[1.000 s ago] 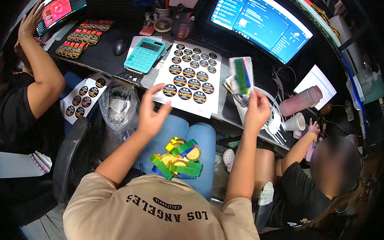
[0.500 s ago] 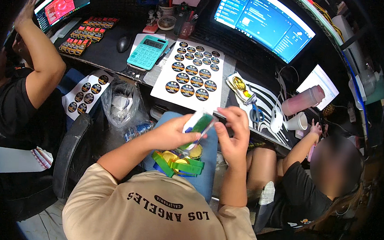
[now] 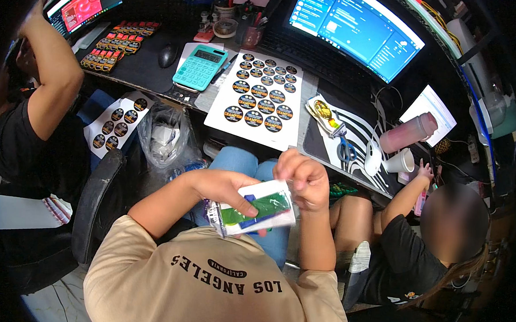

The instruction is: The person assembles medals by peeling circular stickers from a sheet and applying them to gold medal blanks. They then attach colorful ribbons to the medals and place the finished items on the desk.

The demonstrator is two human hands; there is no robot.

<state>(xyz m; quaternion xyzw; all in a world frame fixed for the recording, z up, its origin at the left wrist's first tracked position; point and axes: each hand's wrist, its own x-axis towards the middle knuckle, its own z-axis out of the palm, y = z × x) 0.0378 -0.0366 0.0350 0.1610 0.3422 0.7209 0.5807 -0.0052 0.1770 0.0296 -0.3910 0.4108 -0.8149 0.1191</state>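
Over my lap, my left hand (image 3: 225, 188) is closed round a clear plastic packet (image 3: 276, 203), thumb across its front. Through the glossy film show a folded green ribbon with a blue band and white backing. A crinkled end with dark purple print sticks out near my left wrist. My right hand (image 3: 306, 177) has its fingers curled in a pinch at the packet's upper right corner, apparently on the film edge. A bit of green shows below the packet; whatever else lies behind it is hidden.
On the desk lie a sheet of round black stickers (image 3: 255, 97), a teal calculator (image 3: 200, 67), a packeted gold medal (image 3: 324, 113), blue scissors (image 3: 346, 150) and a white cup (image 3: 399, 162). Rows of medals (image 3: 119, 43) lie at far left. Co-workers sit on both sides.
The packet has turned from steeply tilted to nearly level, its front facing up. My right fingers have curled in to its corner. Gold medals and green ribbon over my lap are no longer visible.
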